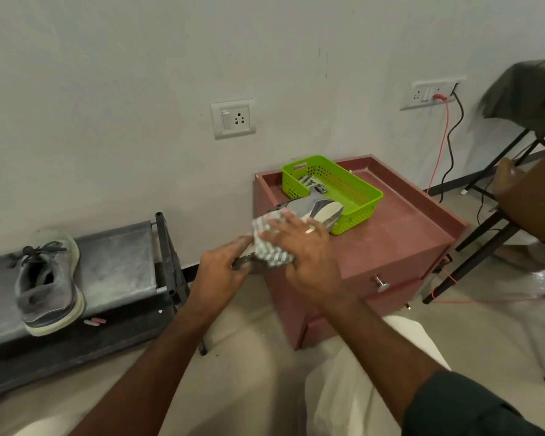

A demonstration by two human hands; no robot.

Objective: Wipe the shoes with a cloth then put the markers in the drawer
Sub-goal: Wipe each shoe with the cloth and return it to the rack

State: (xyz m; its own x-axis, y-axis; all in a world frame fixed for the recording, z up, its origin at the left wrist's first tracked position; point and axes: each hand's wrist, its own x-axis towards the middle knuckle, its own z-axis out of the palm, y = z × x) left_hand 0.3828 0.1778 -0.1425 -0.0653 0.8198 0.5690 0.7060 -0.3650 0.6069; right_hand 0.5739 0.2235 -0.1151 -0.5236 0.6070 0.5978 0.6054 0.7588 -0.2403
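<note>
My left hand [225, 262] grips the near end of a grey running shoe [318, 207], holding it above the front left corner of the reddish drawer cabinet [400, 234]. My right hand [302, 243] lies flat with straight fingers on a grey-and-white checked cloth [272, 250], pressing it against the shoe. A second grey shoe [48, 281] with a pale sole lies on the dark low rack [117, 265] at the left. Small pink markers [95, 321] lie at the rack's front edge. The cabinet's drawer with a metal knob [381, 283] is closed.
A green plastic basket [331, 191] with another patterned cloth inside stands on the cabinet top. Wall sockets with red and black cables hang behind at the right. Black chair legs [482, 256] and another person's arm are at the right.
</note>
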